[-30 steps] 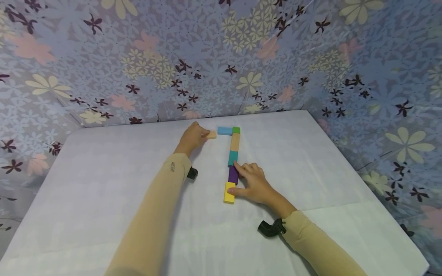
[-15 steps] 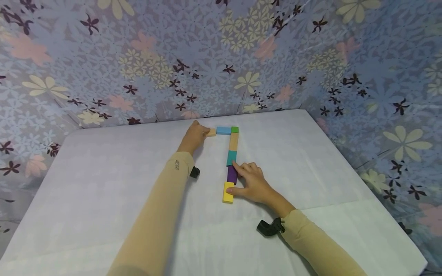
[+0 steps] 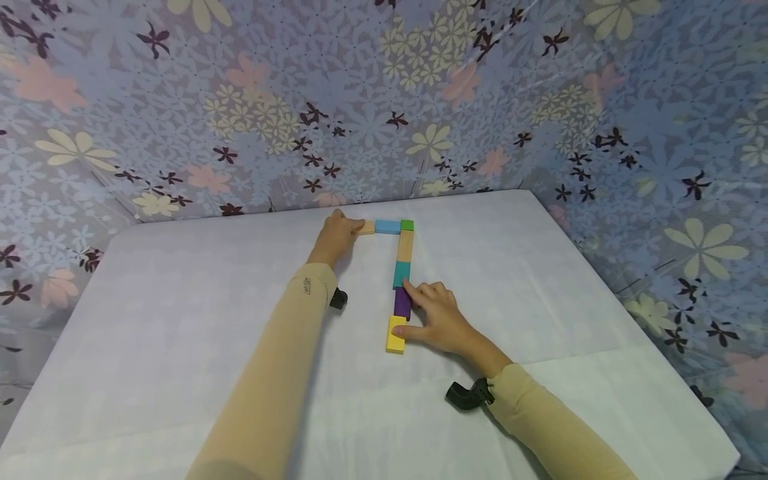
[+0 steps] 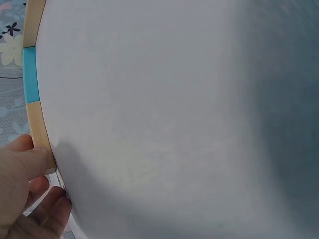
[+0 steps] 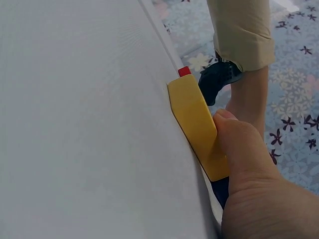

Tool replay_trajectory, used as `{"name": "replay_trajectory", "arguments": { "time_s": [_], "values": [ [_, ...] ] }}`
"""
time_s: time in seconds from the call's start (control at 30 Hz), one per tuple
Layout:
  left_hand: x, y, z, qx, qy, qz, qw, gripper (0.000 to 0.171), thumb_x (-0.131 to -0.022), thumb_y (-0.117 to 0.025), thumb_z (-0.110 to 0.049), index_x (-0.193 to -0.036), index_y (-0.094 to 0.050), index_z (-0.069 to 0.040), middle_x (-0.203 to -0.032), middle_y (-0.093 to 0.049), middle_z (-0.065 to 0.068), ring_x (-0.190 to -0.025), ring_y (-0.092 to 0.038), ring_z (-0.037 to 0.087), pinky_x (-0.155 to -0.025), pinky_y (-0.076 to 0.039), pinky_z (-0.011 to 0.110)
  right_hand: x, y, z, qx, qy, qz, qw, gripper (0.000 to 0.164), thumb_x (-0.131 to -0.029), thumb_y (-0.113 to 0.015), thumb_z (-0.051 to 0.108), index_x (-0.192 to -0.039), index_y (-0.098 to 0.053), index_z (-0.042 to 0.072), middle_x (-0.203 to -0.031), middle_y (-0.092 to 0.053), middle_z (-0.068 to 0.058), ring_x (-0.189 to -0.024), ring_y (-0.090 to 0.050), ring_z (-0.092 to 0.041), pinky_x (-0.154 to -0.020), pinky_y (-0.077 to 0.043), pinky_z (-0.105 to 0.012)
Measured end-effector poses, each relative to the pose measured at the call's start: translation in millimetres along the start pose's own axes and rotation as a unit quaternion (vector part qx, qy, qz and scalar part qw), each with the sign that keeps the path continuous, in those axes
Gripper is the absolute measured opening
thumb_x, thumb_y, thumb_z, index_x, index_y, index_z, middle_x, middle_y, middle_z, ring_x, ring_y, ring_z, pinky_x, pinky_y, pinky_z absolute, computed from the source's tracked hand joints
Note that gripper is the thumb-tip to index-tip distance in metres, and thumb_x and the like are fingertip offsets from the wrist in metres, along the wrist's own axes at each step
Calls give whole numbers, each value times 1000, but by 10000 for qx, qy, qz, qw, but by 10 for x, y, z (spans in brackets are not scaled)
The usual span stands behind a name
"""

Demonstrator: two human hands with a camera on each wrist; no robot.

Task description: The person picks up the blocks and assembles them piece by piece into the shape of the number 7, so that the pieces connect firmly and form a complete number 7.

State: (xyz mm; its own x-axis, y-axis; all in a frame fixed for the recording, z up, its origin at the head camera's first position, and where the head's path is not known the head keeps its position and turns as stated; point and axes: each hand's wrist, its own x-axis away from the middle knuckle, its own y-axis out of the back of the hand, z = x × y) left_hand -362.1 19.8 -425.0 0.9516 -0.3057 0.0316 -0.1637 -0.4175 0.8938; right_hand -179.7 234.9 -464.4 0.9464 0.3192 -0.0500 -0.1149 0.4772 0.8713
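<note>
At the far side of the table my left hand [image 3: 336, 238] pinches a plain wooden block [image 3: 368, 227], whose right end meets a light blue block [image 3: 387, 227]. The left wrist view has the thumb and fingers around that wooden block's [image 4: 40, 124] near end. A green block [image 3: 407, 225] forms the corner. From it a row runs toward me: wooden [image 3: 405, 247], teal [image 3: 402, 274], purple [image 3: 403, 303] and yellow [image 3: 395, 335]. My right hand [image 3: 441, 317] spans this row, thumb against the yellow block and index finger at the teal one; its other fingers touch no block.
A white cloth [image 3: 198, 333] covers the table, and a flowered fabric [image 3: 360, 100] hangs behind it. Beyond the yellow block, a small red piece [image 5: 184, 71] shows in the right wrist view. Black wrist cameras [image 3: 470, 395] sit at both cuffs.
My left hand has slid the wooden block right and slightly back, closing the gap to the light blue block. The right hand keeps its place along the row.
</note>
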Motion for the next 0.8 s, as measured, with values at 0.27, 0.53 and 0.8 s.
{"name": "replay_trajectory", "arguments": {
  "time_s": [0.27, 0.53, 0.8],
  "values": [
    [48, 22, -12, -28, -103, 115, 9999, 45, -102, -55, -15, -146, -50, -26, -130, -48, 16, -115, -47, 30, -104, -46, 43, -5, -4, 3, -19, -22, 15, 10000, 101, -79, -71, 66, -157, -29, 16, -115, -55, 3, -108, -38, -18, -95, -30, -39],
    [73, 57, 38, -43, -294, 412, 9987, 47, -104, -50, -15, -149, -46, -26, -142, -44, 17, -124, -44, 33, -108, -43, 47, -10, -10, 26, -78, -59, 36, 9999, 101, -79, -71, 66, -157, -30, 16, -121, -56, 1, -110, -39, -19, -97, -31, -40],
    [98, 150, 218, 555, -496, 552, 9957, 46, -104, -50, -18, -150, -45, -21, -145, -45, 16, -135, -42, 34, -117, -33, 50, -1, 10, 26, -11, -81, 52, 10000, 101, -80, -70, 66, -157, -29, 15, -114, -54, 3, -112, -38, -20, -97, -30, -41]
  ]
}}
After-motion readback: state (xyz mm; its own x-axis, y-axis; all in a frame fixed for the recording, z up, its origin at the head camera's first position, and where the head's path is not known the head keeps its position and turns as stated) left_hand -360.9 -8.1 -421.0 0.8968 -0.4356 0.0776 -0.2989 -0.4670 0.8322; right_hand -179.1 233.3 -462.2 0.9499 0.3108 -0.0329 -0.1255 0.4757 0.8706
